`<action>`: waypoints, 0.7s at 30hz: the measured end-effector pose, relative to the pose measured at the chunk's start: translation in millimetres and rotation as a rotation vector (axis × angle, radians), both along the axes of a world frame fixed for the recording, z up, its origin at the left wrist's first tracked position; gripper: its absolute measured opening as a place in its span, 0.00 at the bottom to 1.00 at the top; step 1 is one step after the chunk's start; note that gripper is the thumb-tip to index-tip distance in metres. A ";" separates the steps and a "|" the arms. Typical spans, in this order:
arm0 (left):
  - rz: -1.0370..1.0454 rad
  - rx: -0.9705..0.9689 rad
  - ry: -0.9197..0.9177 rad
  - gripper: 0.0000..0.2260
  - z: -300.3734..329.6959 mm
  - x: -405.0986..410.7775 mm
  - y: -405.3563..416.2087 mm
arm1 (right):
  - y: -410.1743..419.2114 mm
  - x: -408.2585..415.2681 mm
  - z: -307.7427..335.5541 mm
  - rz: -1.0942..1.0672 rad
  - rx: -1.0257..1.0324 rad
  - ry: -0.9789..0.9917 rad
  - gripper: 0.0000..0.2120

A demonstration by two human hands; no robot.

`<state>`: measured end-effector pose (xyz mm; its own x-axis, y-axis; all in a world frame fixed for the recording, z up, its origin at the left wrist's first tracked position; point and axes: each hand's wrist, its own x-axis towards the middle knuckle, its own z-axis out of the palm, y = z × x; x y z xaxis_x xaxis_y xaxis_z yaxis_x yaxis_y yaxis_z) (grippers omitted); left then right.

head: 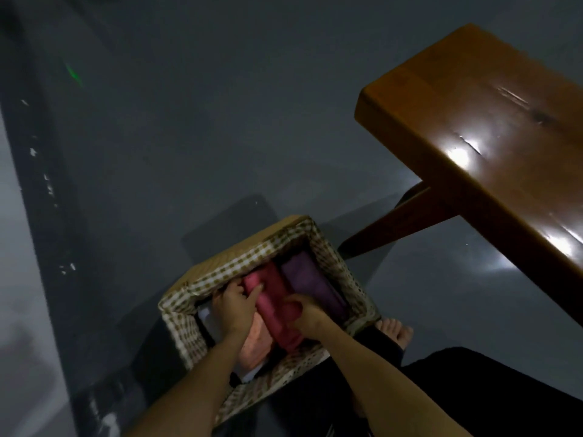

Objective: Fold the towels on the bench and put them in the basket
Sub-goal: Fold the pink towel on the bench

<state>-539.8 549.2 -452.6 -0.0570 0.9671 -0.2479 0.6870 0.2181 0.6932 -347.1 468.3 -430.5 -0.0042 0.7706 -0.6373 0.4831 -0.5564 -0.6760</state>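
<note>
Inside basket (249, 258): pink towel (274, 305), purple towel (310, 283).

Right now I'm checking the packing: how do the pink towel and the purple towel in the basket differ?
The pink towel is a bright magenta-pink; the purple towel is dark violet. Both hands are on the pink one, the left hand at its far end and the right hand near its middle, while the purple one is untouched. The pink towel lies mid-basket; the purple lies against the wall nearer the bench. Both are folded and lie side by side inside the basket.
</note>
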 end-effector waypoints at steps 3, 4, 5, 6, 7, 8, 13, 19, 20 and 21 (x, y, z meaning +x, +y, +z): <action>0.081 -0.040 -0.123 0.20 24.4 4.7 -10.2 | 0.2 2.6 10.8 0.011 -0.008 0.003 0.30; 0.078 -0.035 -0.135 0.19 37.9 7.3 -14.6 | -1.0 3.5 17.0 0.011 -0.008 -0.011 0.29; 0.057 -0.015 -0.127 0.17 44.5 7.0 -18.7 | -2.3 4.6 23.7 0.013 -0.007 -0.027 0.29; 0.035 0.001 -0.109 0.15 50.8 5.8 -21.7 | -3.6 5.7 31.6 0.018 -0.004 -0.044 0.29; 0.015 0.012 -0.095 0.13 57.1 4.5 -24.0 | -4.8 7.4 40.4 0.025 0.001 -0.058 0.28; -0.004 0.012 -0.090 0.11 65.3 3.2 -25.4 | -5.8 8.8 49.7 0.034 0.004 -0.072 0.27; -0.114 0.077 -0.103 0.07 116.4 13.5 -27.8 | -13.1 20.0 105.2 0.076 0.042 -0.132 0.21; -0.248 0.111 -0.287 0.07 198.1 76.0 -25.1 | -40.6 57.7 200.8 0.042 0.217 -0.292 0.13; -0.279 0.110 -0.332 0.09 216.3 92.7 -28.8 | -48.2 66.2 217.3 0.029 0.246 -0.337 0.11; -0.316 0.111 -0.372 0.10 233.3 109.5 -32.8 | -57.1 75.1 234.8 0.011 0.279 -0.384 0.09</action>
<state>-430.3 516.3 -219.3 0.3158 0.9446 -0.0899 0.4090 -0.0500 0.9111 -272.1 411.3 -195.8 0.1820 0.9139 -0.3630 0.7326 -0.3722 -0.5698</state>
